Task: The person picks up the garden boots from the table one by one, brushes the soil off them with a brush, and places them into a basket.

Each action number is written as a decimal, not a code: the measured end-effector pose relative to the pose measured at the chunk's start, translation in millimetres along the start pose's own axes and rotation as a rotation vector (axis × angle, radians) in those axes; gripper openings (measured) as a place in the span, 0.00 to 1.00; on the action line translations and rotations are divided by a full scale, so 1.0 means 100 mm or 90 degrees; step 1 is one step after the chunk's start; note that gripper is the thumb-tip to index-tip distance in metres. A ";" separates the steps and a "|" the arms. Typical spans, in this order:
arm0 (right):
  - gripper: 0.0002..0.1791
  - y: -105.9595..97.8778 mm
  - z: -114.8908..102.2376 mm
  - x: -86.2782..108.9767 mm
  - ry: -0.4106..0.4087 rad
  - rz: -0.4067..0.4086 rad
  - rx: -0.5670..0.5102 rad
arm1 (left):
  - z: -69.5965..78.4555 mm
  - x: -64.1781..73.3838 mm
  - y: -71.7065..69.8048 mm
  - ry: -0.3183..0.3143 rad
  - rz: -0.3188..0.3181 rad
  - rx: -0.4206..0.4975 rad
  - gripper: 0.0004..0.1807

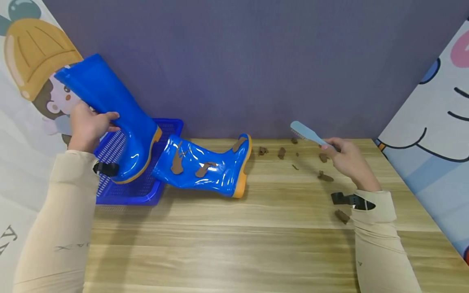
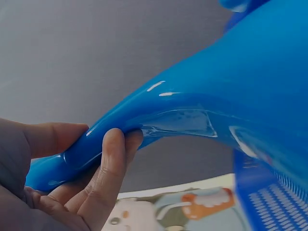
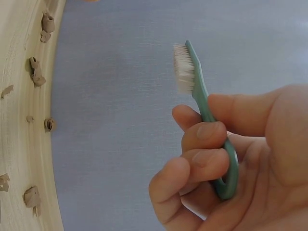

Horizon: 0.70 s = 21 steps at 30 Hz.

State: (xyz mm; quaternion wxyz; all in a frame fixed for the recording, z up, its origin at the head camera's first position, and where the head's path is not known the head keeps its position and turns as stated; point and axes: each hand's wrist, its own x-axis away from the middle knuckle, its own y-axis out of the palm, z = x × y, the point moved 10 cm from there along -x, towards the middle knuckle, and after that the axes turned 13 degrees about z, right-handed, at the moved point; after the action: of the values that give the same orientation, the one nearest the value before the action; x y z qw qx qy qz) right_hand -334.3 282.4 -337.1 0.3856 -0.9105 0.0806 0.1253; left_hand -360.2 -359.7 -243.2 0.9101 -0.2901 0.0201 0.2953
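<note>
A clean blue rain boot (image 1: 110, 93) with a yellow sole is gripped at its shaft by my left hand (image 1: 89, 124), tilted with its toe down over a blue plastic basket (image 1: 170, 126). In the left wrist view, thumb and fingers pinch the boot (image 2: 187, 96) from both sides. My right hand (image 1: 348, 158) holds a light blue scrub brush (image 1: 305, 131) by the handle, above the table. White bristles show on the brush (image 3: 184, 70) in the right wrist view. A second blue boot (image 1: 205, 162) lies on its side, with brown mud patches (image 1: 177, 163) on it.
Several brown mud crumbs (image 1: 325, 176) are scattered on the wooden table (image 1: 234, 248) at the right. A grey wall panel (image 1: 234, 61) rises behind. Printed cartoon sheets stand at the left (image 1: 22, 134) and right (image 1: 432, 118).
</note>
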 end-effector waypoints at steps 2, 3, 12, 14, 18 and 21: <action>0.34 0.00 -0.01 0.00 0.000 0.002 0.002 | -0.09 0.00 0.04 0.015 0.006 -0.035 0.47; 0.34 0.01 -0.01 0.00 0.000 0.000 0.001 | -0.14 0.01 0.06 0.021 0.008 -0.050 0.48; 0.35 0.08 0.01 0.01 0.011 -0.021 -0.007 | -0.54 0.05 0.30 0.046 0.020 -0.081 0.43; 0.34 0.07 0.02 0.01 0.013 -0.018 0.000 | -0.60 0.07 0.38 0.041 0.021 -0.083 0.41; 0.32 0.06 0.01 0.00 0.008 -0.013 0.015 | -0.64 0.13 0.53 0.043 0.028 -0.092 0.39; 0.30 0.06 0.00 0.00 0.010 -0.015 0.018 | -0.59 0.18 0.59 0.063 0.022 -0.108 0.42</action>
State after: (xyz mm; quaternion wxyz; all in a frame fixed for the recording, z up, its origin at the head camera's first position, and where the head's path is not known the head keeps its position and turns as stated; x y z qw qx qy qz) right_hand -336.1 278.3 -340.8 0.3991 -0.9069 0.0744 0.1127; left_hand -370.0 -343.0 -326.6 0.8751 -0.3798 0.0449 0.2966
